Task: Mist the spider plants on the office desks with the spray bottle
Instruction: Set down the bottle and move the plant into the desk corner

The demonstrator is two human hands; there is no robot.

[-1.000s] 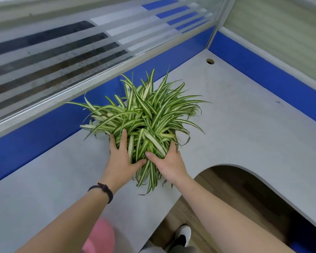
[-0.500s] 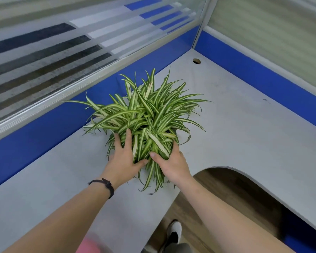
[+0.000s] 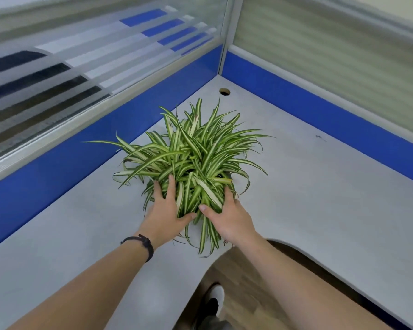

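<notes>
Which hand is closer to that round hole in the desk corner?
Right. The right hand grips the spider plant's right side, roughly below the cable hole; the left hand sits further left.

grey desk (image 3: 320, 186), spider plant (image 3: 193, 158) on it

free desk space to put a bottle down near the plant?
Yes. Bare desk right of the spider plant, out to the blue partition, and behind it by the cable hole. More bare desk left of the left hand. Crowded only at the plant, where the right hand also grips.
</notes>
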